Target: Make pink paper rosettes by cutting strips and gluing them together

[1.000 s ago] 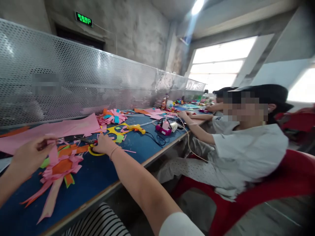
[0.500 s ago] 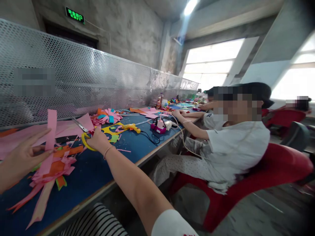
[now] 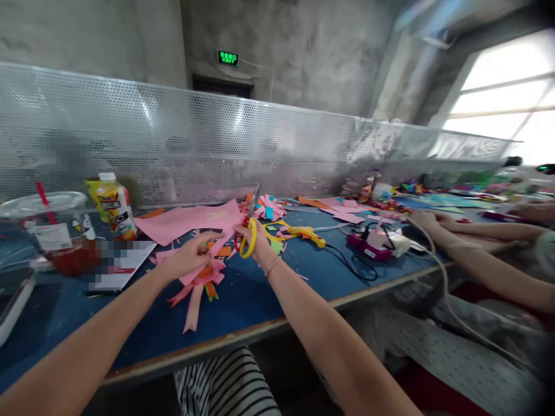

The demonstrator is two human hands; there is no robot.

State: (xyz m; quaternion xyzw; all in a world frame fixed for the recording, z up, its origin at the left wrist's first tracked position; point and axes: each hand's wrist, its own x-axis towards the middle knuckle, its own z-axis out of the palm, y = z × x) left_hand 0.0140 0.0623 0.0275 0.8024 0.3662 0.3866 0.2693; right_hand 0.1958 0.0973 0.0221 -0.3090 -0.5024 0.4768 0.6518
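My right hand (image 3: pixel 259 240) grips yellow-handled scissors (image 3: pixel 250 228) with the blades pointing up. My left hand (image 3: pixel 187 257) pinches a pink paper strip (image 3: pixel 226 235) that rises from a pink and orange paper flower (image 3: pixel 199 284) lying on the blue table (image 3: pixel 243 306). The scissors sit right beside the upper end of that strip. A large pink paper sheet (image 3: pixel 186 221) lies flat just behind both hands.
A lidded drink cup (image 3: pixel 52 231) and a small bottle (image 3: pixel 116 208) stand at the left. A yellow glue gun (image 3: pixel 307 233), a pink device with cables (image 3: pixel 373 241) and another person's arms (image 3: pixel 477 254) are at the right. A perforated metal screen (image 3: pixel 277 144) backs the table.
The view has swung left, away from the seated person. My right hand lifted the scissors off the table and brought them to the pink strip that my left hand raised.
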